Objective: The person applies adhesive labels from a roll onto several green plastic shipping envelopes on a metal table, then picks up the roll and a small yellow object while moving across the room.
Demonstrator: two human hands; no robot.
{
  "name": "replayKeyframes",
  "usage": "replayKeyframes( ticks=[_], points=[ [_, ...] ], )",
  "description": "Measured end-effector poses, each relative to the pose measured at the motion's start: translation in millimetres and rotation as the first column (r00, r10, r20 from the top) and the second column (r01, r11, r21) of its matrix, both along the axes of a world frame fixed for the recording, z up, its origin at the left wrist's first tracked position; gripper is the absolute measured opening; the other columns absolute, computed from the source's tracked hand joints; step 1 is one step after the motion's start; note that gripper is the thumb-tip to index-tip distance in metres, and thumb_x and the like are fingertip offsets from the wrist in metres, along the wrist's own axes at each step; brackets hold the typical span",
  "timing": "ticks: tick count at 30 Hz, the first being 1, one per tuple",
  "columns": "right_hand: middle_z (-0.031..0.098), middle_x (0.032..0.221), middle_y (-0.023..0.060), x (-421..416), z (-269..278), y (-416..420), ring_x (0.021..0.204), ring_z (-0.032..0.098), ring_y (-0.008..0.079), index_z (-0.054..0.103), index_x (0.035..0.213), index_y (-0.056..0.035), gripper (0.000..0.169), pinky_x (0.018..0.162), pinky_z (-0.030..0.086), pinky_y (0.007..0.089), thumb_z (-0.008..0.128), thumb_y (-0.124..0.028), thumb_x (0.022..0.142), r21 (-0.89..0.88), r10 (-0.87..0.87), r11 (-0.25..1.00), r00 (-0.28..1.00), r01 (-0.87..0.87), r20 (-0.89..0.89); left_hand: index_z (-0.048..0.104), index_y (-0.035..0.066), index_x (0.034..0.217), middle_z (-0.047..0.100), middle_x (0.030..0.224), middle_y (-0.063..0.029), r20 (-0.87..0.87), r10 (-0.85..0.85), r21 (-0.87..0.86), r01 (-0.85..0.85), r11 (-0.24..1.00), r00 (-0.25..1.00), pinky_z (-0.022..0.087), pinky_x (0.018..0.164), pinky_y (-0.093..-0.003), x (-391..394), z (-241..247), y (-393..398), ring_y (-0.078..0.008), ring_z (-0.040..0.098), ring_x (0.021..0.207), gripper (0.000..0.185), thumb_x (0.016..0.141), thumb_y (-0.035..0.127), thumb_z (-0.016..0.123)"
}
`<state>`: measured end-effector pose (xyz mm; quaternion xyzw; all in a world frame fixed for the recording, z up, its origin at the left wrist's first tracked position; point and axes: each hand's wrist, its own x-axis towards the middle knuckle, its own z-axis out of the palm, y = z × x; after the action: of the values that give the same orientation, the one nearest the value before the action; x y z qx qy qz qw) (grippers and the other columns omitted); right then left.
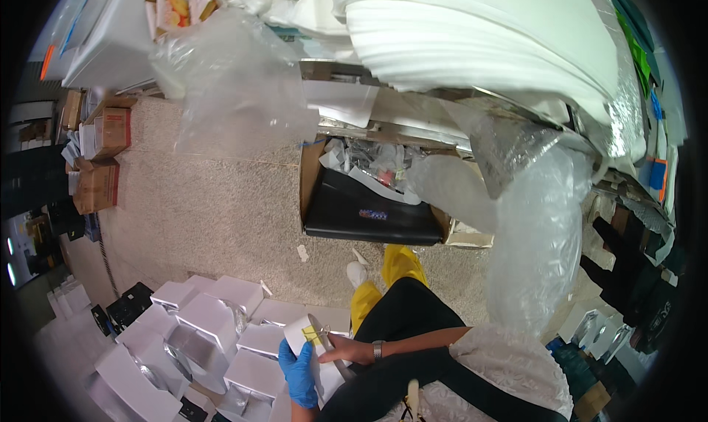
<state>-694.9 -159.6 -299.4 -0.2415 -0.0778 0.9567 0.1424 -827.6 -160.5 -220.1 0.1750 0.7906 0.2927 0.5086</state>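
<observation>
Low in the view, my left hand [300, 371], in a blue glove, grips the left side of a bent stack of white paper sheets [326, 376]. My bare right hand [349, 350], with a metal-banded watch [378, 351] at its wrist, holds the stack's right side. A yellow sticky note [311, 334] lies on the upper part of the sheets. Beside it, a wire-handled clip [326, 330] sits near the paper's edge. Writing on the sheets is too small to make out. Some fingers are hidden by the paper.
White boxes [260, 369] with silvery lining crowd the lower left. Ahead on the floor stands a cardboard box [311, 181] holding a black padded item [370, 214] and plastic scraps. Clear plastic bags [539, 245] hang at right. White foam sheets [481, 51] are piled above; cartons [97, 184] stand far left.
</observation>
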Motion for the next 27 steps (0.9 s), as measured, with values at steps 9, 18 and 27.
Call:
replayKeyframes(
  ticks=[9,18,27],
  points=[
    [0.047,0.127,0.012,22,-20,33,0.116,0.046,0.018,0.027,0.137,0.0005,0.07,0.098,0.035,0.0318,0.063,-0.025,0.082,-0.086,-0.009,0.996,0.997,0.015,0.075,0.037,0.001,0.13,0.05,0.119,-0.0102,-0.048,-0.144,0.039,0.146,0.989,0.988,0.045,0.089,-0.0294,14,-21,24,-0.018,0.053,0.102,0.064,0.074,-0.002,0.069],
    [0.047,0.129,0.0125,30,-4,85,0.119,0.045,0.0201,0.032,0.133,0.0007,0.069,0.101,0.035,0.0339,0.069,-0.021,0.079,-0.05,-0.255,0.964,0.962,0.261,0.101,0.011,0.005,0.141,0.042,0.13,-0.0148,0.105,-0.526,0.135,0.512,0.848,0.844,0.042,0.095,-0.0346,20,-21,57,-0.0241,0.048,0.114,0.094,0.071,0.004,0.074],
    [0.058,0.116,0.0077,136,125,100,0.103,0.055,0.0146,0.048,0.123,-0.0006,0.054,0.091,0.043,0.0295,0.072,-0.015,0.077,0.536,-0.661,0.711,0.691,0.455,0.292,0.035,0.004,0.136,0.048,0.126,-0.0086,0.196,-0.806,0.591,0.589,0.552,0.558,0.036,0.098,-0.0355,56,53,150,-0.0213,0.046,0.114,0.075,0.078,0.038,0.067]
  ],
)
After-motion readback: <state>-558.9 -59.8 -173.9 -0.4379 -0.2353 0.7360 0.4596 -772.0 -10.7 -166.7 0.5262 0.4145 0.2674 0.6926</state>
